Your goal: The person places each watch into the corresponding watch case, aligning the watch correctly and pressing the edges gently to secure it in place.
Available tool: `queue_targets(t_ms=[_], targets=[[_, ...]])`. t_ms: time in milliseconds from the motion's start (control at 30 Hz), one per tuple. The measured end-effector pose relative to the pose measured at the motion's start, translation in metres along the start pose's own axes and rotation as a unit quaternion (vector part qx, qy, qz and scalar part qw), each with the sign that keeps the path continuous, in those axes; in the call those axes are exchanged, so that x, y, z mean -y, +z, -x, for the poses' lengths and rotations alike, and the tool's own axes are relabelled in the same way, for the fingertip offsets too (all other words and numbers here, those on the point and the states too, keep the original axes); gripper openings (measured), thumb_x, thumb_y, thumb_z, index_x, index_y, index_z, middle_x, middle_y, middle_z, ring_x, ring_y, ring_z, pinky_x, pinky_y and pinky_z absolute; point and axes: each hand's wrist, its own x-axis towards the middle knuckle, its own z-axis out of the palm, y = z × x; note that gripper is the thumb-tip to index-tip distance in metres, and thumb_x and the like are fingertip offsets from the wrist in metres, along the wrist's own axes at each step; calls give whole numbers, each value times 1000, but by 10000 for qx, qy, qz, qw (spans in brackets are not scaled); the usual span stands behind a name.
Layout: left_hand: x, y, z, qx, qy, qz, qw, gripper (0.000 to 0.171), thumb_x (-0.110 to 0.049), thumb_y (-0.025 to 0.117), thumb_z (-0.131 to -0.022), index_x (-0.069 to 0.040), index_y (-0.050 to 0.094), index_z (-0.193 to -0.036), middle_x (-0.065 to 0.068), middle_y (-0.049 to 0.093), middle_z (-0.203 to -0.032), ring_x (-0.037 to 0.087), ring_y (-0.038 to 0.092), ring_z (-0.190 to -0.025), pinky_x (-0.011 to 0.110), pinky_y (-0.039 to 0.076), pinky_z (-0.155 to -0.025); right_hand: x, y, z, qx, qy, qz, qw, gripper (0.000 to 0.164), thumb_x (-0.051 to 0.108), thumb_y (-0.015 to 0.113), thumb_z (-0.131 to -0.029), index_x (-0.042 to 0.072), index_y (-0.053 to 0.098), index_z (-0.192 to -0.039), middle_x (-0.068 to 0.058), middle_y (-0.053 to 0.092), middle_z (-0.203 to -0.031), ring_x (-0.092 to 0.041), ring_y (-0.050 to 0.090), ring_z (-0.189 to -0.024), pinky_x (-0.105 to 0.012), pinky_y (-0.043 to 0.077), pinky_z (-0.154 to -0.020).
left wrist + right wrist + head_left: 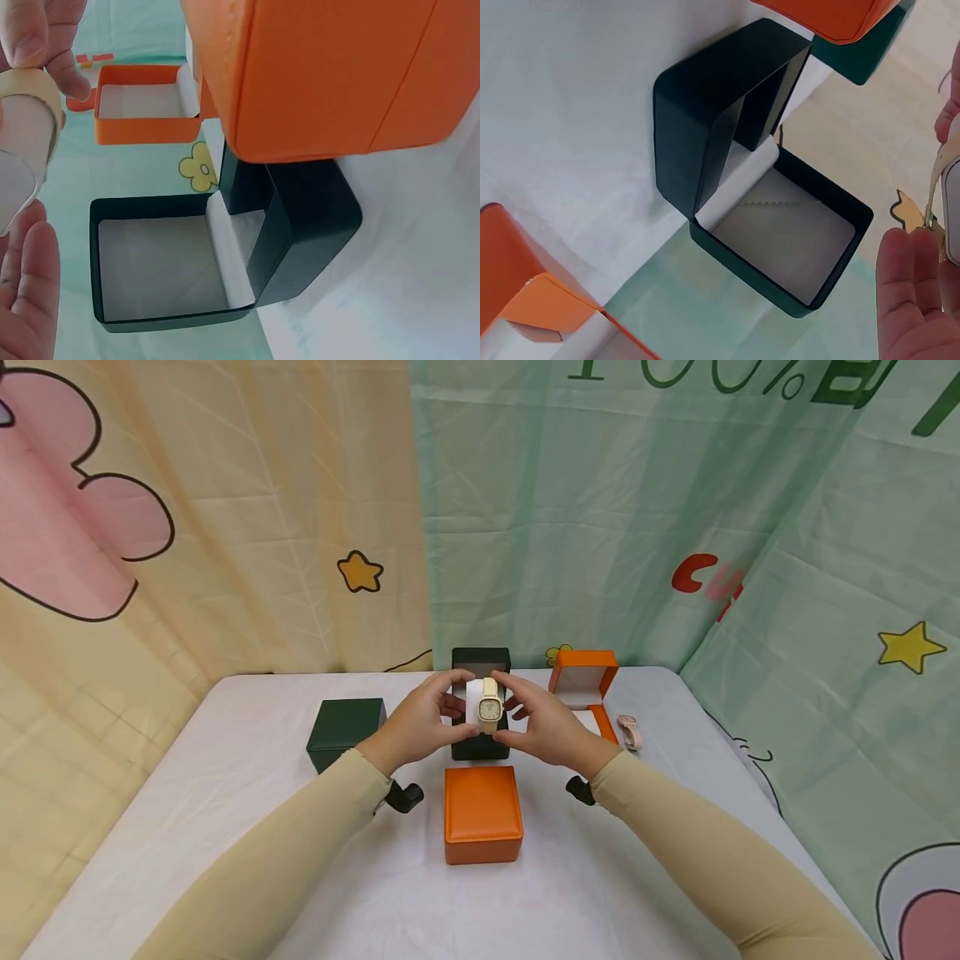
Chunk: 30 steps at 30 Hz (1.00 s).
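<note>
A cream wristwatch [491,708] with a squarish face sits round a white cushion [472,702], held up in front of an open dark green watch box [480,748]. My left hand [423,718] grips the cushion from the left, thumb below and index finger above. From the other side, my right hand [551,720] pinches the watch and its strap at top and bottom. In the left wrist view the strap [46,97] curves under a fingertip. The right wrist view catches only part of the watch [951,202] beside the fingers; the open box's pale lining shows there.
A closed orange box [482,810] stands nearest on the white-covered table [480,910]. To the left is a closed green box [345,727]. On the right, an open orange box [585,660] stands beside a pink watch [630,732]. Printed curtains [562,527] hang behind.
</note>
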Motion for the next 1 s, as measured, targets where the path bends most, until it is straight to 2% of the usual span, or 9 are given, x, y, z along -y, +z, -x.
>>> queue_targets(t_ms=[100,267,667,1000], targets=[[1,-1,0,110,-88,-85,9999,78,-7,88,-85,-9,46,-151,11,53,-144,24,70,-113,40,58,-105,0,0,0,18,95,30,9999,89,14,84,-91,8,34,-164,-11,51,-156,-27,65,-121,-42,60,-101],[2,-2,-1,265,-134,-222,9993,80,-4,87,-85,-10,44,-152,10,52,-147,24,69,-116,41,56,-108,0,1,0,28,62,-12,10000,88,13,84,-91,8,35,-163,-11,51,-157,-31,65,-122,-44,59,-101],[3,-1,-1,150,-84,-339,9993,76,-3,86,-86,-10,47,-150,9,56,-144,23,71,-114,42,57,-107,1,0,-3,87,16,59,9999,87,14,83,-92,7,33,-164,-13,48,-159,-36,63,-124,-47,59,-100],[5,0,-2,163,-7,-407,9990,74,-4,87,-85,-11,48,-148,8,58,-141,23,71,-113,42,57,-107,0,1,-5,92,-61,160,9998,87,16,84,-91,8,35,-163,-10,50,-157,-28,63,-123,-47,59,-100]])
